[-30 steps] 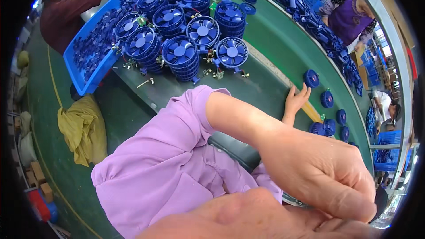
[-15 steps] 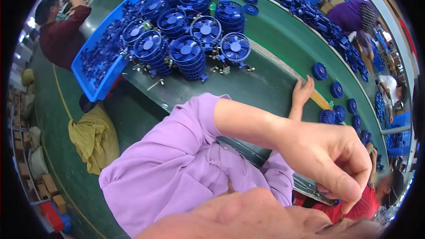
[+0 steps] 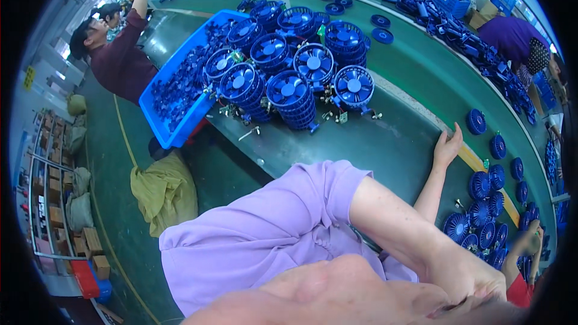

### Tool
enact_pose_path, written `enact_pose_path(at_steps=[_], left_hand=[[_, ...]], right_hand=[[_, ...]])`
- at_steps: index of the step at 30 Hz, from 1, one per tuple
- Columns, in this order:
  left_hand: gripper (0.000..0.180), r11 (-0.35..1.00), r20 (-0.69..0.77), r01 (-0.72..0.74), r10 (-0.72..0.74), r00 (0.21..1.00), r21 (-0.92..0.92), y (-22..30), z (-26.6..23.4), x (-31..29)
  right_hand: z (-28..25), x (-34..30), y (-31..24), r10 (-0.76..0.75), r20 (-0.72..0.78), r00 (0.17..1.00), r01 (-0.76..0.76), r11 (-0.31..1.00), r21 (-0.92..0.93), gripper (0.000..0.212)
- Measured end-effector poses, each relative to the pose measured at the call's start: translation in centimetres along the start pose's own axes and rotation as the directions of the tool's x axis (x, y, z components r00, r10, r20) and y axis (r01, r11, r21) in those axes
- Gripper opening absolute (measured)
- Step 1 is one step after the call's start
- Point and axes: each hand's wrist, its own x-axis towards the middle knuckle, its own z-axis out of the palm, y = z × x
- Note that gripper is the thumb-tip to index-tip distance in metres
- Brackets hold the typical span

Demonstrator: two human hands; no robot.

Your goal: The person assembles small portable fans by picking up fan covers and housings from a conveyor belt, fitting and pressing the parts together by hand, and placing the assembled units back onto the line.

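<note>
My left hand (image 3: 472,277) is raised close to me at the lower right, with its forearm crossing in front of my other arm. Its fingers are turned away and hidden, so I cannot see what they hold, if anything. Farther off, my right hand (image 3: 447,146) rests by the edge of the green bench (image 3: 361,144), fingers stretched out and nothing in them. Several round blue fan parts (image 3: 477,121) lie just right of it. Stacks of blue fans in basket-like cages (image 3: 291,99) stand on the bench to the left, with small wired pieces around them.
A blue tray (image 3: 158,131) of small blue parts sits left of the fans. Across the green belt (image 3: 415,78) lies a long heap of blue pieces (image 3: 475,48). A yellowish cloth sack (image 3: 165,192) is on the floor at left. Other people work at left and right.
The view has swung, so the bench and fans appear farther right and lower. My left hand has come down and closer in, hiding its fingers. My right hand stays at the bench edge.
</note>
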Motion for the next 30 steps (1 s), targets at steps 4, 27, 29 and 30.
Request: enact_pose_path(at_steps=[4, 27, 29, 30], left_hand=[[0.012, 0.965, 0.16, -0.03, -0.013, 0.987, 0.262, -2.0, -2.2, 0.8], [0.042, 0.656, -0.21, 0.486, -0.456, 0.865, 0.577, -2.3, -10.7, -15.1], [0.034, 0.527, -0.412, 0.611, -0.454, 0.79, 0.591, -1.2, -11.9, -17.8], [0.032, 0.612, -0.486, 0.557, -0.301, 0.82, 0.561, -0.8, -11.6, -19.3]], right_hand=[[-0.5, -0.4, 0.8, 0.019, -0.023, 1.0, -0.019, 1.0, 0.023, 0.045], [0.2, -0.1, 2.0, 0.044, -0.004, 0.999, -0.043, 0.998, 0.052, 0.045], [0.4, -0.1, 2.1, 0.04, -0.006, 0.999, -0.04, 0.998, 0.048, 0.046], [0.4, -0.3, 2.3, 0.049, -0.002, 0.999, -0.049, 0.998, 0.043, 0.046]])
